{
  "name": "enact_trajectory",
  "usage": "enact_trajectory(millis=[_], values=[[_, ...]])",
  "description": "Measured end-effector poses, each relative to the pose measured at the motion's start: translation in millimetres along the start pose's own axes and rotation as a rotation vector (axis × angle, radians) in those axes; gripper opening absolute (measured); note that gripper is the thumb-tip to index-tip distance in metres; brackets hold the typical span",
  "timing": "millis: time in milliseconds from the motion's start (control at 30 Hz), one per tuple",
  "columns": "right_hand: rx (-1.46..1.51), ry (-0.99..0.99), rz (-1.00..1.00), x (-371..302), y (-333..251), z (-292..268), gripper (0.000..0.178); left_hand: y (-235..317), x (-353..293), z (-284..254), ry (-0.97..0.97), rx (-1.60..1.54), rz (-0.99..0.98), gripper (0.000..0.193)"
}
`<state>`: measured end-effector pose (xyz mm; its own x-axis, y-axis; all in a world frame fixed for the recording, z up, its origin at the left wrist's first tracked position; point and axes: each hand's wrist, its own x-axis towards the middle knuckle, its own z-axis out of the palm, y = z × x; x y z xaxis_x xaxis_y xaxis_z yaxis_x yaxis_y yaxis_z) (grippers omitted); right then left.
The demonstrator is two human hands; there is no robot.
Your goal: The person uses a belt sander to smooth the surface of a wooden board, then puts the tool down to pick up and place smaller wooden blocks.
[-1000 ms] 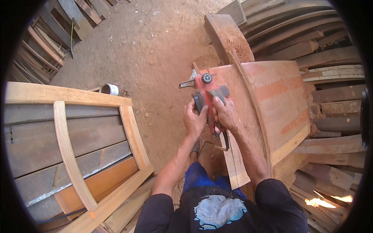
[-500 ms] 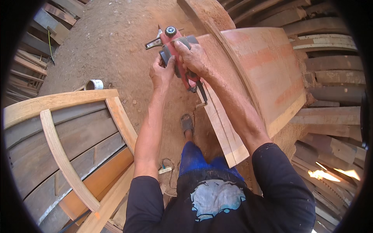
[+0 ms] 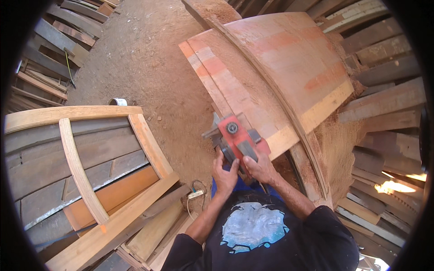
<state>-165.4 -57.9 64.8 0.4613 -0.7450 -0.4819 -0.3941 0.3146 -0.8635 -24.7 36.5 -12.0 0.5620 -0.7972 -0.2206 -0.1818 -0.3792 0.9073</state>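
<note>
No packages, labels, signs, screens.

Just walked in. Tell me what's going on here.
A person holds a red power planer with both hands, the left hand and right hand side by side at its rear. The planer sits on the near end of a long curved wooden panel dusted with sawdust. A pale arched wooden frame lies to the left on the dirt floor, and stacked planks lie to the right.

Red electric planer (image 3: 236, 137) – grey handle, black knob on top – sits on the curved reddish wooden panel's (image 3: 289, 63) near edge
</note>
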Motion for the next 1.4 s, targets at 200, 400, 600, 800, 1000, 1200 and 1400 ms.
enact_trajectory(millis=[200, 400, 600, 800, 1000, 1200, 1400], values=[[0.139, -0.095, 0.127, -63, 25, -4, 0.057, -23, -67, 9, -0.069, -0.056, -0.110, 0.070], [-0.028, -0.022, 0.042, 4, -6, 3, 0.063, -7, 8, 2, -0.049, -0.227, -0.119, 0.059], [-0.227, 0.172, -0.416, 117, -48, 13, 0.046, 30, 135, -15, -0.054, -0.292, -0.015, 0.041], [-0.018, 0.033, -0.156, 154, -97, 14, 0.049, 55, 188, -35, -0.114, -0.447, -0.002, 0.036], [-0.099, 0.081, -0.135, 73, -47, 1, 0.051, 41, 93, -12, -0.111, -0.302, -0.039, 0.037], [0.017, -0.021, -0.013, -52, 20, -7, 0.053, -24, -45, 9, -0.059, -0.046, -0.050, 0.047], [0.054, -0.020, 0.036, -133, 73, -12, 0.063, -23, -138, 17, -0.177, -0.210, -0.148, 0.050]])
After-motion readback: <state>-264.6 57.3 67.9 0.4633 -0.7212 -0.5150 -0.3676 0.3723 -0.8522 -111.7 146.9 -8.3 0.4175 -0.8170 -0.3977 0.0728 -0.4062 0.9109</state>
